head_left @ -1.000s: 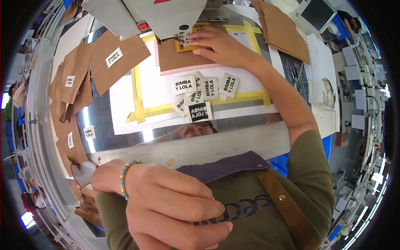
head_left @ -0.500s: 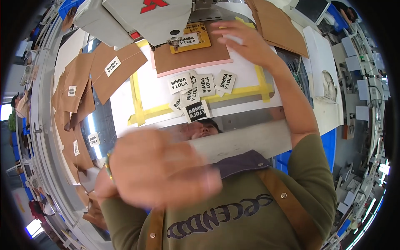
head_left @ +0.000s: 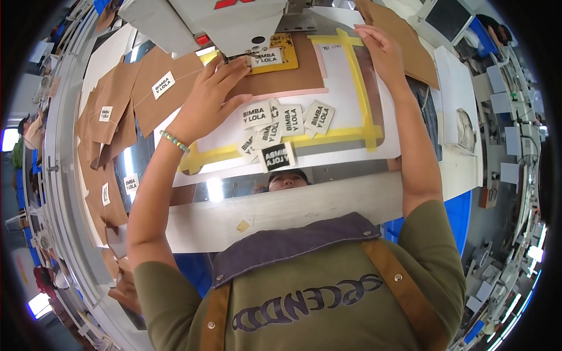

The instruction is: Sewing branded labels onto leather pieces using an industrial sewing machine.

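A flat brown piece (head_left: 278, 83) lies on the white bed under the sewing machine head (head_left: 205, 23). On it rests a yellow template frame (head_left: 288, 63), with a white printed label (head_left: 268, 57) showing in its window. My left hand (head_left: 213, 96) spreads its fingers over the brown piece's left side, its fingertips beside the frame and close to the needle area. To the right, my right hand (head_left: 383, 55) has its fingers stretched out over the bed's taped right edge, holding nothing. Several loose white labels (head_left: 255, 115) and one black label (head_left: 277, 157) are heaped in front of the brown piece.
Brown pieces bearing white labels (head_left: 164, 85) overlap at the left, joined by thread. A stack of brown sheets (head_left: 404, 50) sits at the far right. Yellow tape (head_left: 366, 105) borders the bed. Below the table's right front corner is a blue bin (head_left: 459, 213).
My left hand has gone from in front of my chest up to the brown piece's left side. My right hand has moved right, away from the frame, to the bed's edge.
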`<state>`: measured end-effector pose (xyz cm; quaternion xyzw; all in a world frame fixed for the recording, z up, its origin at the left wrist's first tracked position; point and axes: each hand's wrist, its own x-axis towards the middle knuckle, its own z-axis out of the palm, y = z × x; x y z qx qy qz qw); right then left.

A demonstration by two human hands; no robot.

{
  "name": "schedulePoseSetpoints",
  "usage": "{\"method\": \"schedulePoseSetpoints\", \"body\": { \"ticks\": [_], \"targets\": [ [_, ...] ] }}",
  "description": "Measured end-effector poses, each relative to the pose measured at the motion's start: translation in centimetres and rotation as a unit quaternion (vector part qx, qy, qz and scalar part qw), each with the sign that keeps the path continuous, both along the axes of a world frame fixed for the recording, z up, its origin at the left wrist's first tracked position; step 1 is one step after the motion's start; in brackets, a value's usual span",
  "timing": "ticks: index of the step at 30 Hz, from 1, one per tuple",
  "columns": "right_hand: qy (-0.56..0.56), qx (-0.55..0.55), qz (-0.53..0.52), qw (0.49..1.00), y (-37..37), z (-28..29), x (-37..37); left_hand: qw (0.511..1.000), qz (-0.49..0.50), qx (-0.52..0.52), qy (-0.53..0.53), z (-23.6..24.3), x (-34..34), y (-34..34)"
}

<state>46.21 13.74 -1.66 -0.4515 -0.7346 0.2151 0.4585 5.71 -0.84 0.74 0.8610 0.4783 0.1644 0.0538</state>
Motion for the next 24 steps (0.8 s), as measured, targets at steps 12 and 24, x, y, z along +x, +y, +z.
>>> {"method": "schedulePoseSetpoints", "body": {
  "ticks": [12,24],
  "targets": [
    [-0.027,-0.005,0.021,0.999,-0.5,0.0,-0.3,0.998,-0.046,0.028,-0.015,-1.1,-0.1,1.4],
    [-0.036,-0.009,0.018,0.999,-0.1,-0.3,-0.1,0.999,-0.039,0.026,-0.004,-1.3,-0.3,1.6]
  ]
}}
